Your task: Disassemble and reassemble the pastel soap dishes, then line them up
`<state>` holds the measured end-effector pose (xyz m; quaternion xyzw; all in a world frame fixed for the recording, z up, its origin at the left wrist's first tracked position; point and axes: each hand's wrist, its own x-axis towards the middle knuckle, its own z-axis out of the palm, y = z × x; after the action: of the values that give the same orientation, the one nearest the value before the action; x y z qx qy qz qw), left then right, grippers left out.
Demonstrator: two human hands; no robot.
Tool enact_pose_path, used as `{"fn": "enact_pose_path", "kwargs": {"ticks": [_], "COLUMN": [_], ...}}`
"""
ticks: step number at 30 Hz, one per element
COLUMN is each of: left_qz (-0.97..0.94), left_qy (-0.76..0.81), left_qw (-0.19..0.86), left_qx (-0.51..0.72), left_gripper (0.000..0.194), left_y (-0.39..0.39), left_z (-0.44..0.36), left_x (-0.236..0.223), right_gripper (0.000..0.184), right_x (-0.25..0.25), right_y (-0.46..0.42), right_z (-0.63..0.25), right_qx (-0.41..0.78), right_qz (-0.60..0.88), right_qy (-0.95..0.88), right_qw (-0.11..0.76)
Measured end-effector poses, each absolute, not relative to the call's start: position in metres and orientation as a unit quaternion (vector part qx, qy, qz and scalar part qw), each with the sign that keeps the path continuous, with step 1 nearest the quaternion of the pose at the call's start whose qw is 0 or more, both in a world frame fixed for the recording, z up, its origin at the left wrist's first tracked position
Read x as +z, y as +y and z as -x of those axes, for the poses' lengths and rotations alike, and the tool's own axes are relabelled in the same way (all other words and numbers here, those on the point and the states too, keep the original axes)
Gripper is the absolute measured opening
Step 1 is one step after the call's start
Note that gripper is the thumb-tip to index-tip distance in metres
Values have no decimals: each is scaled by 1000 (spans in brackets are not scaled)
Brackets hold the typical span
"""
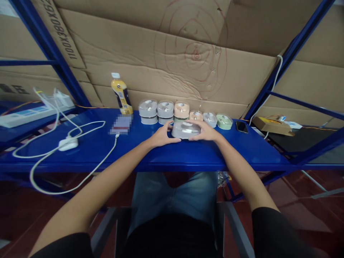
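A small grey box with a clear lid (180,132) is between my two hands near the middle of the blue table. My left hand (162,136) curves round its left side, thumb at the lower front edge and fingers toward the back, with a small gap at the palm. From the right, my right hand (205,132) grips the box, fingers over the top and thumb at the front. Behind it stand similar lidded boxes: stacks with a grey box (148,107), another grey box (165,109) and a peach box (182,110) on top.
Single boxes in peach (195,116), grey (210,119) and green (224,122) continue the row rightward. A phone (241,126) lies beyond. Leftward are a yellow drink bottle (122,95), a blurred-out object (121,124) with a white cable, a charger (68,143) and a power strip (34,114).
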<state>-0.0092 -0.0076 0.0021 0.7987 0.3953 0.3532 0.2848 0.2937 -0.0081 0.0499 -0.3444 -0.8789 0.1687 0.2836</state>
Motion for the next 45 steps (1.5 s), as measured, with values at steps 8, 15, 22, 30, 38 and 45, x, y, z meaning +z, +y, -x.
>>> {"fn": "enact_pose_path", "kwargs": {"ticks": [8, 15, 22, 30, 38, 45], "left_qz": [-792, -797, -799, -803, -801, -800], "left_qy": [430, 434, 440, 443, 445, 426], "left_qw": [245, 232, 235, 229, 237, 248], "left_qx": [357, 350, 336, 326, 324, 342], "left_gripper": [97, 91, 89, 89, 89, 102], "left_y": [-3, -3, -5, -4, -4, -4], "left_z": [7, 5, 6, 5, 3, 4], "left_x": [-1, 0, 2, 2, 3, 2], "right_gripper": [94, 81, 93, 75, 66, 83], "right_x": [77, 51, 61, 40, 35, 62], "right_y": [34, 59, 51, 50, 15, -28], "right_z": [-383, -398, -387, -313, -280, -268], "right_qx": [-96, -131, -158, -110, -79, -14], "right_qz": [711, 825, 816, 529, 545, 700], "right_qy": [-526, -433, -435, -808, -810, -694], "right_qw": [456, 338, 346, 234, 201, 166]}}
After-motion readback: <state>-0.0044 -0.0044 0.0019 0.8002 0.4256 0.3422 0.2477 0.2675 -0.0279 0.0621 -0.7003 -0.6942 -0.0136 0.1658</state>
